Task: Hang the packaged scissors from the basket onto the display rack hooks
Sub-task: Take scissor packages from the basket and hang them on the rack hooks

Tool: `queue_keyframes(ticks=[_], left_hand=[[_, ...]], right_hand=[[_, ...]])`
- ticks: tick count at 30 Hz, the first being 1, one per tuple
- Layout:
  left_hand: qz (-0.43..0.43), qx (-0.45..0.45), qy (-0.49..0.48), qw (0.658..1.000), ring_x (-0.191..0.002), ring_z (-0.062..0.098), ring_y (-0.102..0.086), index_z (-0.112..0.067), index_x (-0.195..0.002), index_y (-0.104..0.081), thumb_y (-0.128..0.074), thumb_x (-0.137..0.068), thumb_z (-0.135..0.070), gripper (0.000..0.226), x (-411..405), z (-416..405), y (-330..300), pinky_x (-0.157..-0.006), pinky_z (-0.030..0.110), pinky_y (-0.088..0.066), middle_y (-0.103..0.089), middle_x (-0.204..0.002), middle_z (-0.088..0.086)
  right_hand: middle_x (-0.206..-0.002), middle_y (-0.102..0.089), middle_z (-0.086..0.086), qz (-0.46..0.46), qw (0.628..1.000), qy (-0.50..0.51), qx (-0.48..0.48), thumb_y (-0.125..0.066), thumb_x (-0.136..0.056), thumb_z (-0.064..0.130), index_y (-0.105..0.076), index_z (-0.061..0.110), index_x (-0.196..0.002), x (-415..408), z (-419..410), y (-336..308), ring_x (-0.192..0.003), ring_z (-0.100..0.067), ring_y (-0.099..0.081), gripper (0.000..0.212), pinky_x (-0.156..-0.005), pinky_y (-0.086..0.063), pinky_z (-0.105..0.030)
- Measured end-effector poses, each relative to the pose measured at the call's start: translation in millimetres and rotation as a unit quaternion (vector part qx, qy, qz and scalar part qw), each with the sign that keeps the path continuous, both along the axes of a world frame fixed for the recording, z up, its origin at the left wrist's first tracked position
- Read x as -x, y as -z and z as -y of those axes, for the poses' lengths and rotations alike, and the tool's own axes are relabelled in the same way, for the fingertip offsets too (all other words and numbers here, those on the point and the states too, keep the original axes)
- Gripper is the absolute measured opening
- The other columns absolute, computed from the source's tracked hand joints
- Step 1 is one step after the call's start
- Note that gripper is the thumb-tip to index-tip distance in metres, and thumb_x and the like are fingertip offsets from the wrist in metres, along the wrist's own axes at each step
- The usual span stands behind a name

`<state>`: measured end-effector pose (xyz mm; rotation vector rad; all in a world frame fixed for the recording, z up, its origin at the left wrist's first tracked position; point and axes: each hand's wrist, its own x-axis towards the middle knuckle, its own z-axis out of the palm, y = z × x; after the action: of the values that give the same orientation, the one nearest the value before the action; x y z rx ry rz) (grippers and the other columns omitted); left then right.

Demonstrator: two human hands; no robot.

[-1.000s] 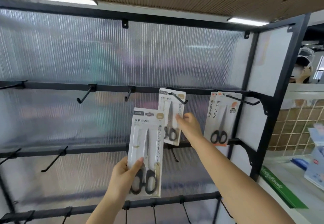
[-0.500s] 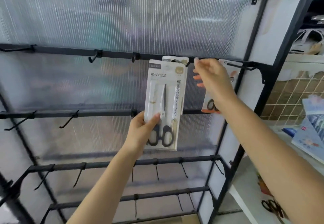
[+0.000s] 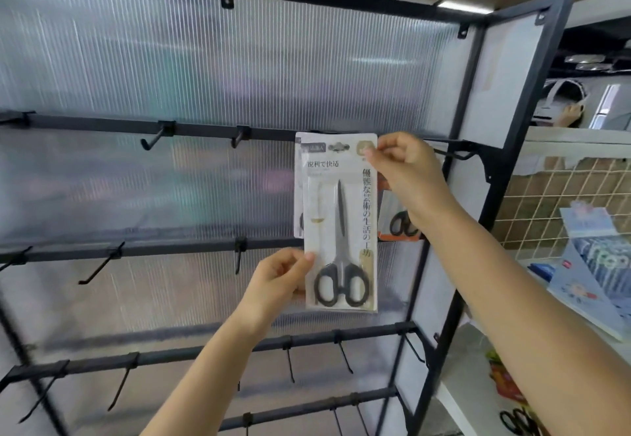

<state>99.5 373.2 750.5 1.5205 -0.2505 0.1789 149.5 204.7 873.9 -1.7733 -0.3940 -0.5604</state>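
A white scissors pack (image 3: pixel 341 223) with black handles is held flat against the top rail (image 3: pixel 205 129) of the black display rack. My left hand (image 3: pixel 276 282) pinches its lower left edge. My right hand (image 3: pixel 406 169) pinches its top right corner at rail height. Behind it the edge of another hung white pack (image 3: pixel 297 193) shows. A pack with orange trim (image 3: pixel 397 227) hangs further right, mostly hidden by my right wrist. The hook under the held pack is hidden. The basket is out of view.
Empty black hooks (image 3: pixel 153 138) stick out from the top rail and from the lower rails (image 3: pixel 102 264). A black upright post (image 3: pixel 478 196) closes the rack on the right. Beyond it a white shelf (image 3: pixel 478 387) carries booklets and loose scissors (image 3: pixel 519 422).
My left hand raised the white pack up to the top rail, in front of the hung pack. My right hand left the hung pack and now pinches the held pack's top corner.
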Motion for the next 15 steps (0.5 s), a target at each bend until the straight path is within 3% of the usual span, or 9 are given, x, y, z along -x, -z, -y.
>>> queue_keyframes(ticks=[5, 15], left_hand=[[-0.002, 0.005, -0.036, 0.999, -0.072, 0.024, -0.053, 0.01, -0.092, -0.059, -0.053, -0.093, -0.02, 0.031, -13, 2, 3, -0.073, 0.038, -0.05, -0.055, -0.076, 0.016], [0.014, 0.01, -0.044, 0.999, -0.064, 0.015, -0.053, -0.005, -0.08, -0.064, -0.057, -0.09, -0.021, 0.02, -29, 5, -4, -0.067, 0.031, -0.049, -0.056, -0.064, 0.002]], right_hand=[[-0.08, -0.063, 0.002, -0.004, 1.0, 0.007, -0.006, -0.066, -0.088, 0.025, -0.054, 0.024, -0.08, -12, 2, 2, -0.08, -0.016, -0.06, 0.014, -0.084, -0.051, -0.045], [-0.083, -0.065, -0.001, 0.007, 0.999, 0.008, -0.034, -0.065, -0.089, 0.022, -0.055, 0.023, -0.083, -24, 7, -7, -0.079, -0.015, -0.06, 0.011, -0.076, -0.052, -0.037]])
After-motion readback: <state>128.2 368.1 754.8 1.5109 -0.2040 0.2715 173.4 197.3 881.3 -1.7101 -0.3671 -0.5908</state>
